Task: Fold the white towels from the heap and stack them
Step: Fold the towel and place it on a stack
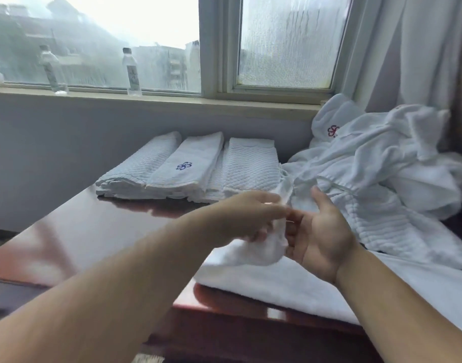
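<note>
A heap of crumpled white towels (381,163) lies at the right of the dark red table (75,231), under the curtain. Folded white towels (190,169) lie side by side at the table's back, one with a blue emblem. A smooth white towel (290,281) is spread over the near right part of the table. My left hand (250,216) pinches a bunched edge of white cloth (266,250) that rises from this towel. My right hand (321,234) is palm up beside it, fingers touching the same cloth; the grip of its fingers is blurred.
Two clear plastic bottles (131,72) stand on the window sill behind the table, the other bottle (51,69) further left. A grey curtain (413,48) hangs at the right. The table's left half shows glossy bare wood up to its front edge.
</note>
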The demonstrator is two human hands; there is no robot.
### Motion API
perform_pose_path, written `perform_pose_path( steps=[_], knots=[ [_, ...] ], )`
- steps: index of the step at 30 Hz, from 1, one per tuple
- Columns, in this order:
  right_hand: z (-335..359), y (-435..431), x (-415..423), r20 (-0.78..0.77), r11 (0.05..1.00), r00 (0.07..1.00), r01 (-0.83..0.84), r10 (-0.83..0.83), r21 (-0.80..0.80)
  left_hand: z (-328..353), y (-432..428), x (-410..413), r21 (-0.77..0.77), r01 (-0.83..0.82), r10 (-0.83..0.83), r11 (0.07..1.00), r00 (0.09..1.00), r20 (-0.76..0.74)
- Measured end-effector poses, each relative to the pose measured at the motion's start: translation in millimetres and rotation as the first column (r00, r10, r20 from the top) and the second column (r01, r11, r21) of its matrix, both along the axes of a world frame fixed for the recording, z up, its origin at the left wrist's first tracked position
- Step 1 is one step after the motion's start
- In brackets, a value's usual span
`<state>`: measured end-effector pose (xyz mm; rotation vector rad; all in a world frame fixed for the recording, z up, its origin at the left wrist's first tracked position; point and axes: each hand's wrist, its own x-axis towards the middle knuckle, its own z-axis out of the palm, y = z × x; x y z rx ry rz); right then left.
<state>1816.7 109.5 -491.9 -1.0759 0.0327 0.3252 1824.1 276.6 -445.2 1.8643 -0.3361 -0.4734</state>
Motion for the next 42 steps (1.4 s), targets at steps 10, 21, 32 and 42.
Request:
perform_pose_path(
  steps=[10, 21, 32, 42],
  knots=[
    [-21, -18, -5, -0.076, 0.971, 0.993, 0.075, -0.095, -0.228, -42, 16, 9, -0.011, -0.280, 0.259, 0.960, 0.872, 0.415],
    [-9, -62, -15, -0.022, 0.910, 0.979, 0.178, -0.201, -0.375, -65, 23, 10, 0.308, -0.226, -0.005, 0.924, 0.799, 0.601],
    [4, -228, -88, 0.029, 0.838, 0.884, 0.451, -0.466, -0.308, -66, -80, 1, 0.265, 0.003, -0.173, 0.964, 0.762, 0.624],
    [4, -290, -105, 0.091, 0.515, 0.812, 0.448, -0.577, -0.731, -82, -135, -12, 0.609, 0.029, -0.459, 0.793, 0.685, 0.565]
  ],
)
